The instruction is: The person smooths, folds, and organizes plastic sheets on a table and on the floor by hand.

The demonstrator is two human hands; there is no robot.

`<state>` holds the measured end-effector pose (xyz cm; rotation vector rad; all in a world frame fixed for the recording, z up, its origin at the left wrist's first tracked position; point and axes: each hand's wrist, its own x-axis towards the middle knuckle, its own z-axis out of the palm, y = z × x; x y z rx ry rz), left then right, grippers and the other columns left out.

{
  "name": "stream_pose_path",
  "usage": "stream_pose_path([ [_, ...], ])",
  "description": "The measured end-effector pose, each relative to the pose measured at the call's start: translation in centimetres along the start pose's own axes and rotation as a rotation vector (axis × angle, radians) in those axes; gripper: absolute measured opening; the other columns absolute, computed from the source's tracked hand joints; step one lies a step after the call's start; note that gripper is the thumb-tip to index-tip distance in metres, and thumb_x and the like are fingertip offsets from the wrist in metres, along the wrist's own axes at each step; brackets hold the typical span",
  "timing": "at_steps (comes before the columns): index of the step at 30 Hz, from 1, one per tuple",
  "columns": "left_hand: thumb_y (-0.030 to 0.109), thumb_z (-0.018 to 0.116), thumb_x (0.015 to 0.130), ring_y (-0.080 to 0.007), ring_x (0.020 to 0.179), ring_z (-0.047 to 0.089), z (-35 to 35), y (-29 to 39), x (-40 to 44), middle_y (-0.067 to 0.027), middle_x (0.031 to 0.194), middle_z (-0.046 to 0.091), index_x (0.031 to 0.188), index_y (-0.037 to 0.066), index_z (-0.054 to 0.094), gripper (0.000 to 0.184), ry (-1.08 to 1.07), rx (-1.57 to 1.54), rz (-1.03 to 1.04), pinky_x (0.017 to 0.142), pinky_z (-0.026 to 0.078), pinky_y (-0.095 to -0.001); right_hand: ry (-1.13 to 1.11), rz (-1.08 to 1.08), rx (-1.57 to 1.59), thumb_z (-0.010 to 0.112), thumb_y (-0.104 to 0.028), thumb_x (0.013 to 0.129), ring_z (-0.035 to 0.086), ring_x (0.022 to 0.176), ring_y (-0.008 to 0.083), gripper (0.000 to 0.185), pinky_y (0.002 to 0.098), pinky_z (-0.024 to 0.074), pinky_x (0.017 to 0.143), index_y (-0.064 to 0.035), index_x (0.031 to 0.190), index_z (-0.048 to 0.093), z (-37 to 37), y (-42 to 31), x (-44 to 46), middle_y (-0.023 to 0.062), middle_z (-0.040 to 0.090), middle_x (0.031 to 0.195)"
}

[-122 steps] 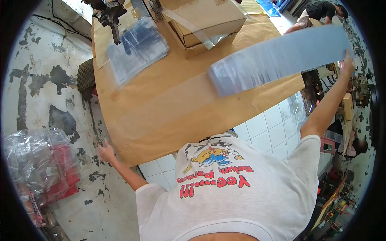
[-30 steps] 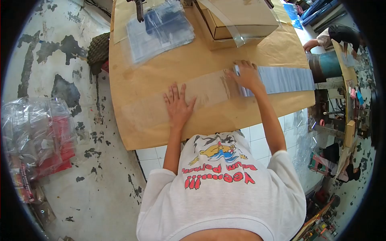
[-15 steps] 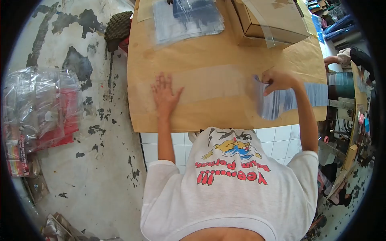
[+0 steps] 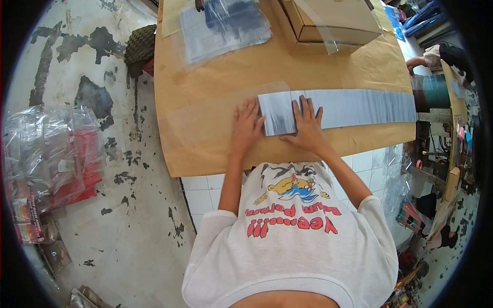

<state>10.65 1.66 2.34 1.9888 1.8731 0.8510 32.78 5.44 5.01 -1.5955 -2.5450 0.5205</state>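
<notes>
A long glossy grey-blue plastic strip (image 4: 354, 107) runs across the brown-covered table (image 4: 215, 154) from the right edge to the middle. Fine lines cross it; whether it is one piece or many overlapping sheets, I cannot tell. My left hand (image 4: 247, 127) lies flat at the strip's left end, fingertips beside its edge. On the strip, close to that end, my right hand (image 4: 309, 127) rests with its fingers spread. Under and left of my left hand, a faint clear film (image 4: 205, 115) covers part of the table.
A stack of clear plastic sheets (image 4: 226, 36) lies at the far side, left of a cardboard box (image 4: 334, 25) with loose tape. Plastic-wrapped packs (image 4: 56, 154) sit on the floor at left. Another person's hand (image 4: 417, 63) is by a dark green roller (image 4: 430, 92) at right.
The strip's curled end has moved left from the table's right side and now lies flat. My right hand has let go of it and opened; my left hand has moved right to its end.
</notes>
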Motion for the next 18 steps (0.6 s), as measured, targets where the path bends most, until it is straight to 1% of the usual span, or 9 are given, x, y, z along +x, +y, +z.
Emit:
stream_pose_path([
  [2, 0.029, 0.052, 0.095, -0.0301, 0.137, 0.035, 1.0, 0.1, 0.4, -0.0108, 0.145, 0.045, 0.123, 0.001, 0.060, 0.040, -0.025, 0.022, 0.003, 0.115, 0.019, -0.0484, 0.082, 0.036, -0.069, 0.072, -0.060, 0.067, 0.007, 0.143, 0.0471, 0.109, 0.0755, 0.0063, 0.103, 0.0059, 0.144, 0.030, 1.7, -0.8, -0.2, 0.0290, 0.011, 0.154],
  [4, 0.030, 0.047, 0.098, -0.0302, 0.138, 0.034, 1.1, -0.6, 0.7, -0.0084, 0.148, 0.042, 0.122, 0.001, 0.060, 0.040, -0.093, -0.003, 0.003, 0.116, 0.017, -0.0489, 0.113, 0.046, -0.050, 0.071, -0.059, 0.068, 0.005, 0.143, 0.0473, 0.108, 0.0764, 0.0051, 0.102, 0.0055, 0.144, 0.031, 2.3, -1.6, 0.1, 0.0303, 0.011, 0.154],
  [5, 0.030, 0.045, 0.099, -0.0302, 0.139, 0.034, 1.2, -0.8, 0.8, -0.0079, 0.148, 0.041, 0.122, 0.001, 0.061, 0.040, -0.088, -0.003, 0.027, 0.116, 0.016, -0.0490, 0.128, 0.049, -0.039, 0.070, -0.058, 0.068, 0.003, 0.144, 0.0475, 0.107, 0.0768, 0.0045, 0.101, 0.0053, 0.144, 0.031, 2.5, -2.0, 0.2, 0.0310, 0.011, 0.154],
  [6, 0.031, 0.043, 0.099, -0.0301, 0.139, 0.033, 1.2, -1.0, 0.7, -0.0074, 0.149, 0.041, 0.121, 0.002, 0.062, 0.041, -0.086, -0.001, 0.049, 0.116, 0.015, -0.0491, 0.151, 0.009, -0.052, 0.070, -0.056, 0.069, 0.006, 0.144, 0.0467, 0.103, 0.0754, 0.0044, 0.103, 0.0045, 0.144, 0.033, 2.8, -2.5, 0.2, 0.0329, 0.014, 0.152],
  [9, 0.032, 0.038, 0.101, -0.0299, 0.140, 0.031, 0.9, -1.0, 0.7, -0.0071, 0.150, 0.039, 0.116, 0.004, 0.066, 0.042, -0.103, 0.020, 0.076, 0.116, 0.014, -0.0488, 0.235, -0.075, -0.076, 0.070, -0.052, 0.070, 0.017, 0.142, 0.0452, 0.097, 0.0736, 0.0072, 0.104, 0.0047, 0.141, 0.037, 4.9, -2.4, 0.7, 0.0299, 0.025, 0.150],
  [12, 0.032, 0.037, 0.101, -0.0317, 0.140, 0.030, 1.0, -1.1, 0.8, -0.0077, 0.151, 0.037, 0.110, 0.005, 0.069, 0.043, -0.125, 0.022, 0.046, 0.116, 0.013, -0.0501, 0.356, -0.173, -0.065, 0.075, -0.045, 0.066, 0.026, 0.139, 0.0390, 0.093, 0.0649, 0.0101, 0.109, 0.0003, 0.140, 0.040, 6.5, -0.3, 1.5, 0.0221, 0.033, 0.148],
  [15, 0.034, 0.037, 0.101, -0.0352, 0.141, 0.027, 2.2, -0.4, 1.0, -0.0095, 0.152, 0.035, 0.107, 0.007, 0.070, 0.043, -0.101, 0.040, 0.018, 0.115, 0.012, -0.0532, 0.403, -0.181, -0.062, 0.071, -0.046, 0.071, 0.034, 0.132, 0.0372, 0.085, 0.0679, 0.0134, 0.106, 0.0004, 0.136, 0.044, 6.8, -0.4, 1.8, 0.0157, 0.037, 0.147],
  [16, 0.034, 0.037, 0.101, -0.0364, 0.141, 0.026, 2.4, -0.2, 0.9, -0.0102, 0.153, 0.034, 0.107, 0.008, 0.071, 0.043, -0.091, 0.058, 0.014, 0.115, 0.011, -0.0545, 0.358, -0.124, -0.040, 0.072, -0.046, 0.070, 0.032, 0.134, 0.0370, 0.086, 0.0674, 0.0131, 0.106, -0.0010, 0.137, 0.043, 6.9, -1.0, 1.6, 0.0158, 0.037, 0.147],
  [18, 0.040, 0.038, 0.100, -0.0371, 0.143, 0.020, 2.7, 0.4, 1.2, -0.0135, 0.154, 0.029, 0.109, 0.010, 0.071, 0.045, -0.089, -0.026, -0.033, 0.115, 0.009, -0.0564, 0.273, -0.012, -0.002, 0.075, -0.046, 0.067, 0.028, 0.137, 0.0365, 0.089, 0.0664, 0.0126, 0.107, -0.0037, 0.139, 0.042, 3.6, -3.8, 1.9, 0.0159, 0.037, 0.148],
])
